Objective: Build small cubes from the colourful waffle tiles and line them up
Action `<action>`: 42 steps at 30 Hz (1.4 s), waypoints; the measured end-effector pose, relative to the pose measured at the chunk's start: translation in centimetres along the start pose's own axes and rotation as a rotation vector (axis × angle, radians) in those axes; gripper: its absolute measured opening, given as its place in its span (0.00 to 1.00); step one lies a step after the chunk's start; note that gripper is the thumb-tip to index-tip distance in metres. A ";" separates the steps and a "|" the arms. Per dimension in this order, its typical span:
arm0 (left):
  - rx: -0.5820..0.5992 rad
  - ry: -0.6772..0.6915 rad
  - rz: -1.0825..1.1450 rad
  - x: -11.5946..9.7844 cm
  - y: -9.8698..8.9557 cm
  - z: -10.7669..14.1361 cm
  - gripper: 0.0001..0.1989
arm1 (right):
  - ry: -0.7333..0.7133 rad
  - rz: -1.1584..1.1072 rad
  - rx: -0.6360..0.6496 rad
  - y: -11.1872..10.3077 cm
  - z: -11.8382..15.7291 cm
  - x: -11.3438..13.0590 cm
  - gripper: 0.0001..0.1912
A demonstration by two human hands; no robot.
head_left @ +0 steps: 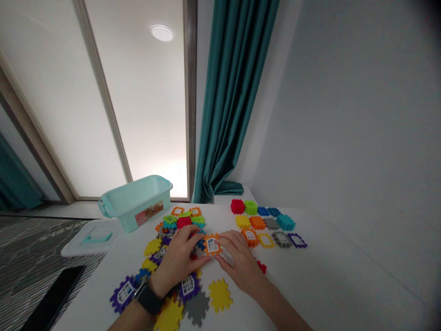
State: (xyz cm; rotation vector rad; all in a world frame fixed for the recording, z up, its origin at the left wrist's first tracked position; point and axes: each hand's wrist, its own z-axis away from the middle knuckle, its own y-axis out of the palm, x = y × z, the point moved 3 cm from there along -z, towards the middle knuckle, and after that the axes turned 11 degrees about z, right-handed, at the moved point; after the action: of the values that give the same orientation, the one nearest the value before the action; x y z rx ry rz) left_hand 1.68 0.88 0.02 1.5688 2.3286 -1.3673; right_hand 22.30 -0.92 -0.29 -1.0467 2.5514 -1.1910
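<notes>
An orange puzzle-edged plastic tile with a white window (212, 245) stands between my left hand (178, 261) and my right hand (239, 262). Fingertips of both hands press against its sides. A loose heap of multicoloured tiles (165, 257) lies under and around my left hand, and a purple window tile (189, 288) sits just below it. Near my right hand, a small red tile (261, 266) lies on the white table (317, 280). Farther right, several tiles (262, 225) are set out in rough rows.
A mint plastic bin (136, 202) with a printed label stands at the table's far left corner. Its lid (93, 239) lies beside it, near the table edge. A black phone (51, 299) sits low on the left. A wall bounds the right side.
</notes>
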 end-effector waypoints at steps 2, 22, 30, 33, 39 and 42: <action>-0.003 -0.023 0.010 -0.2 0.1 -0.2 0.22 | 0.000 0.006 -0.003 -0.3 -0.3 -0.1 0.17; 0.172 -0.006 -0.027 -2.9 4.5 -5.7 0.19 | 0.089 0.030 0.007 -3.2 1.9 -6.2 0.13; 0.274 -0.063 0.009 -3.1 8.4 -8.9 0.18 | 0.143 0.063 -0.033 -3.8 3.3 -10.4 0.13; 0.337 -0.090 0.011 -2.9 9.4 -9.5 0.18 | 0.170 0.060 -0.039 -3.7 3.8 -11.5 0.12; 0.399 -0.108 -0.008 -2.5 10.5 -10.2 0.14 | 0.193 0.056 0.017 -3.2 4.7 -12.6 0.12; 0.398 -0.126 -0.021 -2.3 11.0 -10.2 0.13 | 0.211 0.063 0.047 -3.0 4.9 -12.7 0.13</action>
State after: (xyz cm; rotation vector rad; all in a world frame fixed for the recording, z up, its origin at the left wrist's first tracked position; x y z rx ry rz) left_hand 15.48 7.18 0.23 1.4853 2.0988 -1.9678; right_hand 35.36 2.91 -3.45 -0.8652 2.6732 -1.4060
